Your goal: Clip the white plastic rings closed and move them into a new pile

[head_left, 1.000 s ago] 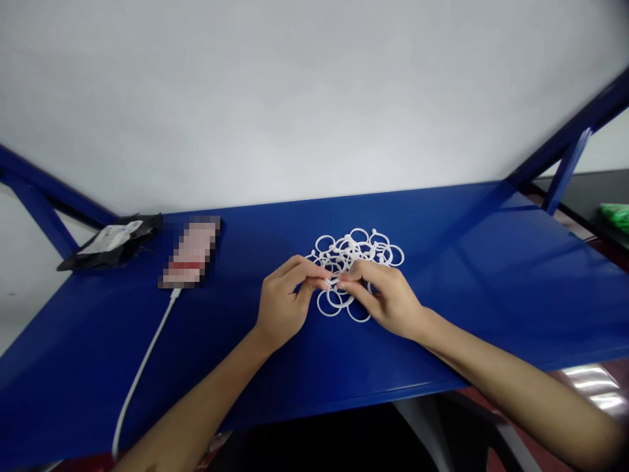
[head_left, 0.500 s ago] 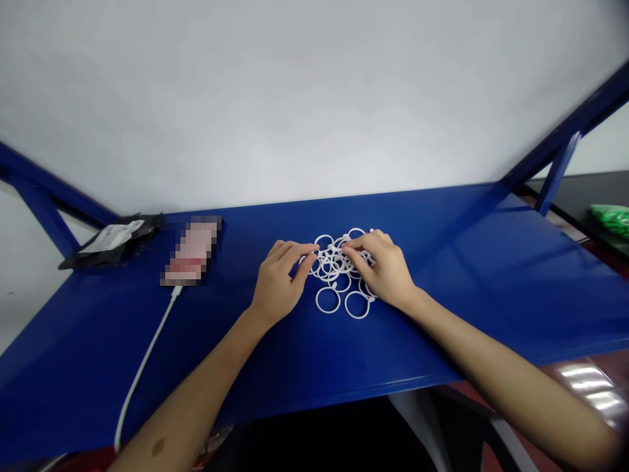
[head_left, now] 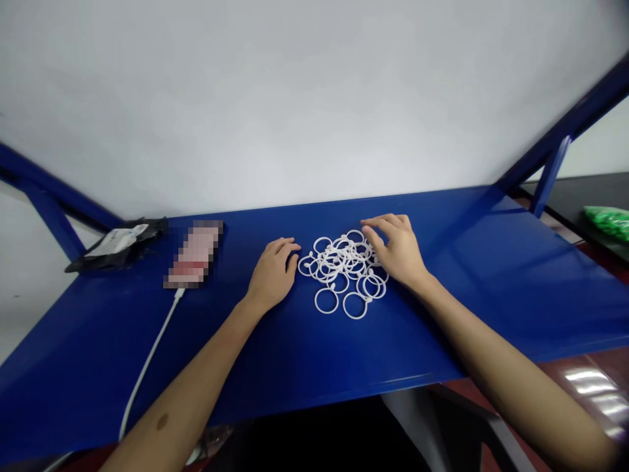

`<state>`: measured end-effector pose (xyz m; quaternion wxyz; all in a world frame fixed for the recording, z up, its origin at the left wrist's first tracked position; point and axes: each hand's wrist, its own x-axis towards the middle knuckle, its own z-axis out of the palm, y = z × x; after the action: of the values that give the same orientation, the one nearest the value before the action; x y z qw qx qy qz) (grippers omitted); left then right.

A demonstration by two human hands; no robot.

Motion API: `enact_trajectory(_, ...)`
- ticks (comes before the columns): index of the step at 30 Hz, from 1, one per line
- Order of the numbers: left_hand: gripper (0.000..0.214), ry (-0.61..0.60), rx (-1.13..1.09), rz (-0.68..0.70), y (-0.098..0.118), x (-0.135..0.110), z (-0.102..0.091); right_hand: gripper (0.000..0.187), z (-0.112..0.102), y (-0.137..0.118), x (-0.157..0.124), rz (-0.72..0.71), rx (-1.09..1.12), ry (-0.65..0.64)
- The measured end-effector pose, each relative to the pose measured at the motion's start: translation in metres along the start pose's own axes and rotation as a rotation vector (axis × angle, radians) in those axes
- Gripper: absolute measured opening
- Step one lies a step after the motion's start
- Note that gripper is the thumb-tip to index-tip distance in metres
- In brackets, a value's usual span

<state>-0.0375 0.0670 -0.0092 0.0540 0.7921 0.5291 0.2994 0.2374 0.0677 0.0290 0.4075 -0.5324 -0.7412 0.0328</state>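
A heap of thin white plastic rings [head_left: 339, 259], several of them overlapping and each with a small knob, lies on the blue table [head_left: 304, 357]. To the left of the heap, my left hand [head_left: 274, 270] rests low over the table with its fingers apart and nothing in them. My right hand [head_left: 396, 248] is at the heap's right edge, thumb and fingers spread, and hides some of the rings there. Two single rings lie at the near side, a left one [head_left: 326, 313] and a right one [head_left: 354, 318].
At left lies a phone [head_left: 194, 252], blurred out, with a white cable [head_left: 152, 354] running to the near edge. Beside it is a black plastic bag [head_left: 118, 244] with a white label. A white wall [head_left: 314, 105] rises behind; a green package [head_left: 608, 221] is at far right.
Both hands have drawn apart from the heap, the left one leftward, the right one rightward. Their fingers have come away from the rings, and more of the heap shows.
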Motion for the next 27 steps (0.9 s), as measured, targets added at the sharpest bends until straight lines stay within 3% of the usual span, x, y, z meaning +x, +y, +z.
enact_trajectory(5, 0.027, -0.064, 0.090, 0.032, -0.006, 0.009, 0.003, 0.052, 0.009, 0.036, 0.009, 0.249, 0.097, -0.047)
enact_trajectory(7, 0.029, -0.077, 0.122, 0.045, -0.007, 0.012, 0.005, 0.061, 0.011, 0.046, 0.011, 0.279, 0.136, -0.054)
enact_trajectory(17, 0.030, -0.095, 0.145, 0.060, -0.004, 0.008, 0.006, 0.066, 0.012, 0.039, 0.007, 0.160, 0.104, -0.139)
enact_trajectory(27, 0.032, -0.143, 0.158, 0.072, -0.001, 0.006, 0.002, 0.061, 0.008, 0.035, 0.002, 0.138, 0.129, -0.186)
